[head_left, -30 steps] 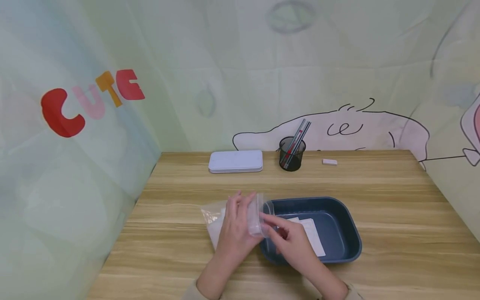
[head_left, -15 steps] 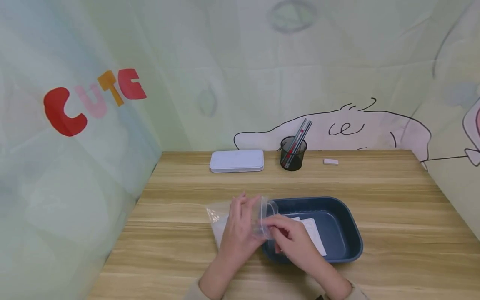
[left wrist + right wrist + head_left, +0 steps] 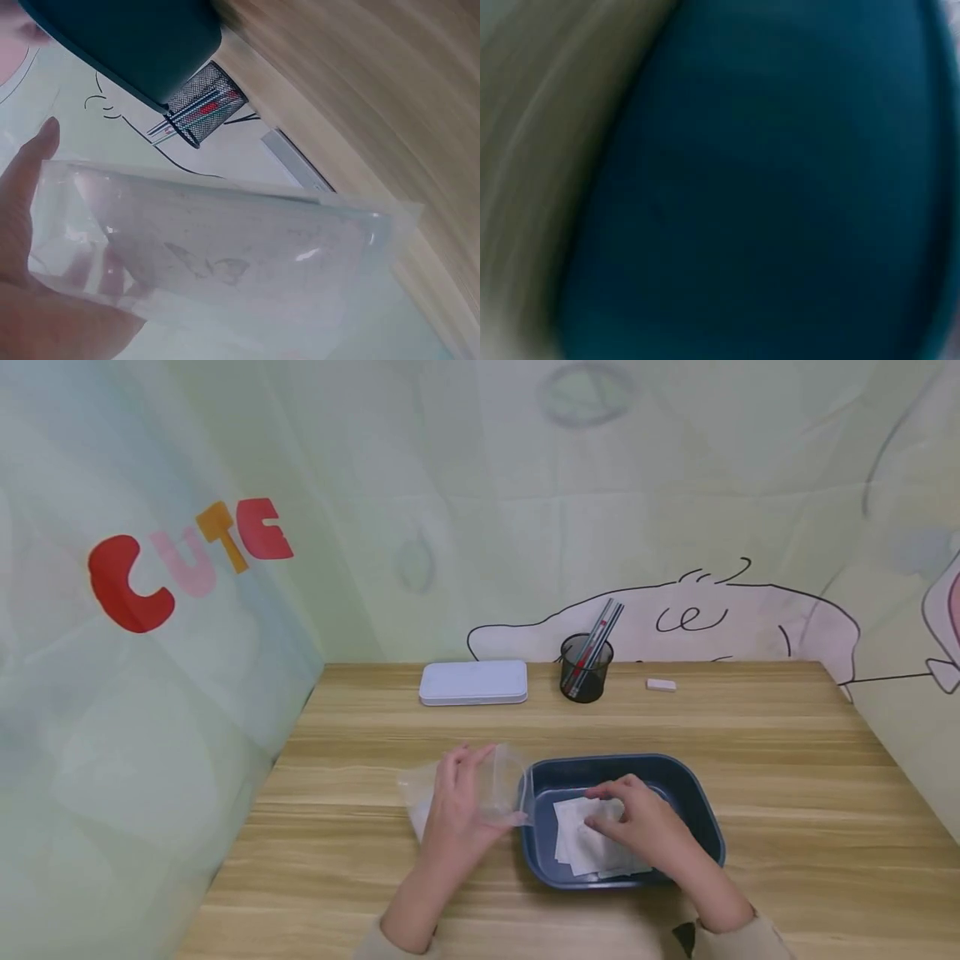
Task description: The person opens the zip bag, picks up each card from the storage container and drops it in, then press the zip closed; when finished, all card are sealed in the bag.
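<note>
My left hand holds a clear plastic bag just left of a dark blue tray on the wooden table. The left wrist view shows the bag close up, with my thumb and fingers around it. My right hand is inside the tray, its fingers resting on white paper sheets that lie on the tray floor. Whether it grips a sheet is hidden. The right wrist view shows only a blur of the tray's blue inside.
At the back of the table lie a flat white case, a black mesh pen cup with pens, and a small white eraser. Printed fabric walls close in the left, back and right sides.
My right hand has left the bag's mouth and moved right into the tray, onto the white sheets. The left hand keeps hold of the bag, shifted slightly left.
</note>
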### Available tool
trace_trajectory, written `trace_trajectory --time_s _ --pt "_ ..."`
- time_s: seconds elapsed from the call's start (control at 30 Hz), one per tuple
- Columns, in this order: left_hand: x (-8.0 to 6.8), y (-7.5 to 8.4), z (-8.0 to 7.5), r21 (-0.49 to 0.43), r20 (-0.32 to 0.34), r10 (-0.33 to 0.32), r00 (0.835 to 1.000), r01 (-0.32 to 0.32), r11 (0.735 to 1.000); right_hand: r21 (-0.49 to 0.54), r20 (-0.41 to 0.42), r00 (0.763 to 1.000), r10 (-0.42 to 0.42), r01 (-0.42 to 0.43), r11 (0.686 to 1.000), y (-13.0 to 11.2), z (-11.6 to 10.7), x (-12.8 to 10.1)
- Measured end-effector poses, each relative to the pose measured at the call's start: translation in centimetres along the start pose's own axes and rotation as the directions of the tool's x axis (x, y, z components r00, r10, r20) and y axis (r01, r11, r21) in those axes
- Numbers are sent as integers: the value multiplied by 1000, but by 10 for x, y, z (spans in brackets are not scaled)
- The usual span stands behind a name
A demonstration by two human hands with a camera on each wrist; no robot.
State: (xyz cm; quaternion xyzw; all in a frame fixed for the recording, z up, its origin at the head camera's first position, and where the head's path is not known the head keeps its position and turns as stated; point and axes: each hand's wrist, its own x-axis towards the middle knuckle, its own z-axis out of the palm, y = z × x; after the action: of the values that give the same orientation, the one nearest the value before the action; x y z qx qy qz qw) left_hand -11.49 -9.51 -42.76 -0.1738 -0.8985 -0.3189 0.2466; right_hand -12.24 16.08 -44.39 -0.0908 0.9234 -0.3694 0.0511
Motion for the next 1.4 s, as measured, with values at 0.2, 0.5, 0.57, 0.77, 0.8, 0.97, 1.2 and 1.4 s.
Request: trace_trajectory --time_s 0.2,0.5,0.57,0.77,0.8,0.97,1.2,1.4 --pt "-1 -3 -1 -22 12 -28 1000 29 999 -171 98 991 92 -74 982 17 10 4" --pt "-2 -4 -3 -14 4 -40 999 40 999 -184 97 989 114 -95 978 25 16 7" --pt "-2 -4 -3 -7 -10 -23 1000 23 1000 -173 92 989 115 -97 980 25 16 8" --pt "-1 -4 -3 33 -19 5 1000 -4 999 -146 38 991 129 -122 982 23 15 11" --pt "-1 -5 -3 39 -17 6 1000 -6 999 -142 25 992 127 -122 982 23 15 11" --pt "0 -5 -4 63 -2 -2 1000 2 998 -110 -33 995 93 -96 989 18 7 10" --pt "1 -6 -4 84 -6 -27 1000 28 996 -90 -76 997 5 -12 996 6 -9 7" --pt "2 -6 -4 81 -16 -19 1000 20 997 -55 -80 996 -35 30 998 1 -21 3"
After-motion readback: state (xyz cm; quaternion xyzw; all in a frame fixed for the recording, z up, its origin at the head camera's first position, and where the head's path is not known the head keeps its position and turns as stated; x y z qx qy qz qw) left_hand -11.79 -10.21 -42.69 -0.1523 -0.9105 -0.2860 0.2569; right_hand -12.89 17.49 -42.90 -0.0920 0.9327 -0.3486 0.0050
